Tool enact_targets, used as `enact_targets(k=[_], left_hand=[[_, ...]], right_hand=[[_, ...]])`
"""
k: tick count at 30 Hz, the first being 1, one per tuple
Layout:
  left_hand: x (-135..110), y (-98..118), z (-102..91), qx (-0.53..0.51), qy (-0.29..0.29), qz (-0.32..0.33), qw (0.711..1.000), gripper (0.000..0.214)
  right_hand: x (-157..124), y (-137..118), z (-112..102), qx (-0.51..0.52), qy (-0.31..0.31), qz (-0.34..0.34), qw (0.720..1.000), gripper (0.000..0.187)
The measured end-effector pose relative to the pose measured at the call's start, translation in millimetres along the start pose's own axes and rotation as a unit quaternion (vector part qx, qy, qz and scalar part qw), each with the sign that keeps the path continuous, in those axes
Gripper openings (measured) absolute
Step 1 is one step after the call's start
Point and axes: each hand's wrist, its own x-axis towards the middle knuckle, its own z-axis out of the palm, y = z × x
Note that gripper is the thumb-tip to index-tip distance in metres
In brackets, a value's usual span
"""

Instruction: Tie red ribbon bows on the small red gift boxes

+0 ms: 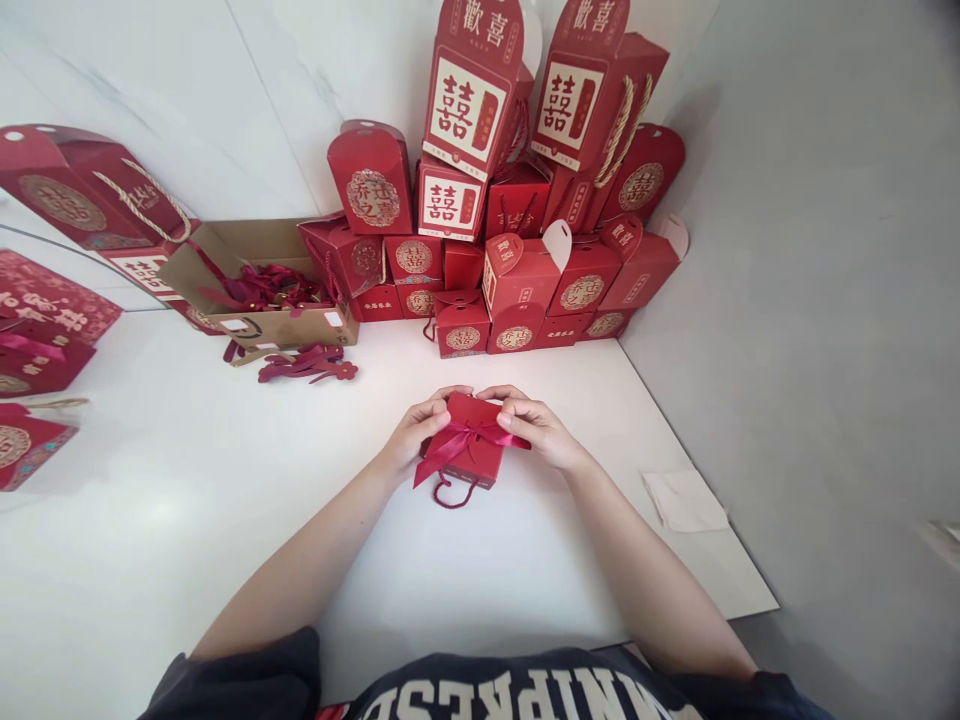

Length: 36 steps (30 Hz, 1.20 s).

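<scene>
Between my two hands is a small red gift box [480,465], with a crimson satin ribbon [444,447] tied in a bow across its top. My left hand [417,432] grips its left side, the thumb by the bow's left part. On the opposite side my right hand [541,428] holds the box, its thumb pressing near the bow's right loop. A dark red cord handle [455,503] hangs out at the near side of the box. The far fingers of both hands are partly hidden behind it.
Red gift boxes [517,260] are stacked against the back wall. An open cardboard box [300,328] holds dark red ribbons, with more ribbon pieces [307,364] before it. Other red boxes [37,355] stand at the left. A white cloth or tissue [684,500] lies near the right edge.
</scene>
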Motion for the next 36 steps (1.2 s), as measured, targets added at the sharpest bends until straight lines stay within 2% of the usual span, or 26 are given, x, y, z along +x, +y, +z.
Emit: enact_targets(k=[4, 8, 10, 12, 15, 19, 26, 31, 36], left_hand=[[2, 11, -4.2, 0.070, 0.000, 0.014, 0.997, 0.031], [2, 21, -5.4, 0.174, -0.010, 0.051, 0.983, 0.034], [1, 24, -4.7, 0.229, -0.007, 0.066, 0.971, 0.039], [1, 26, -3.4, 0.280, -0.005, 0.080, 0.957, 0.043], [1, 27, -1.7, 0.322, -0.005, 0.094, 0.942, 0.045], [1, 27, -1.1, 0.329, 0.013, 0.096, 0.939, 0.047], [2, 20, -4.1, 0.288, 0.083, 0.098, 0.949, 0.045], [4, 14, -6.9, 0.268, 0.099, 0.098, 0.953, 0.045], [4, 12, -8.2, 0.260, 0.099, 0.093, 0.956, 0.047]], right_hand=[[-3, -6, -7, -0.032, 0.019, 0.006, 0.999, 0.026], [-8, -10, -22, -0.109, 0.082, 0.033, 0.990, 0.033], [-11, -11, -27, -0.128, 0.053, 0.053, 0.989, 0.042], [-12, -14, -27, -0.126, -0.015, 0.079, 0.989, 0.046], [-13, -17, -23, -0.109, -0.079, 0.103, 0.986, 0.040], [-13, -20, -18, -0.071, -0.095, 0.114, 0.986, 0.040], [-17, -22, -20, -0.024, -0.147, 0.155, 0.977, 0.040], [-16, -18, -23, -0.038, -0.165, 0.155, 0.973, 0.039], [-18, -15, -31, -0.059, -0.159, 0.154, 0.973, 0.038]])
